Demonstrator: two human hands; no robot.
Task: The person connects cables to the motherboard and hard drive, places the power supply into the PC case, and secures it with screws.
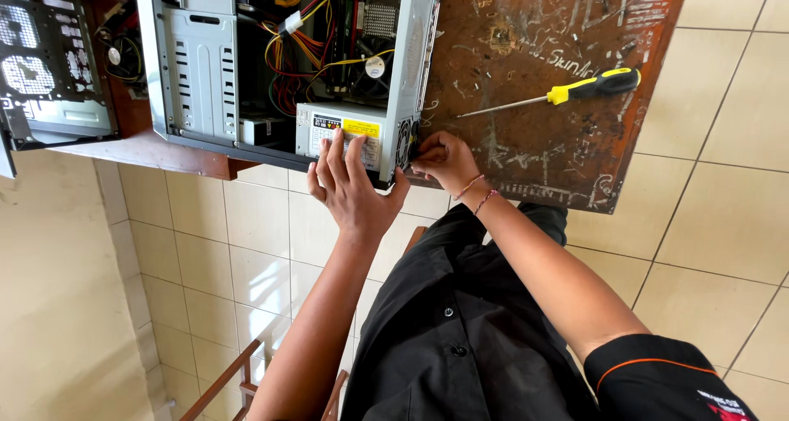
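Two hands, the left hand (349,187) and the right hand (444,159), are working at one open computer case (288,59). One power supply (341,133) is sitting inside it. One yellow-handled screwdriver (567,92) is lying on one counter (559,158), and one detached side panel (45,59) is lying beside the case.

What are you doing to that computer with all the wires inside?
A person in a black shirt is working on an open computer case lying on a scratched brown table. The left hand rests flat on the grey power supply box at the case's corner. The right hand pinches at the case's back edge beside it; what it grips is too small to tell. A yellow-handled screwdriver lies untouched on the table.
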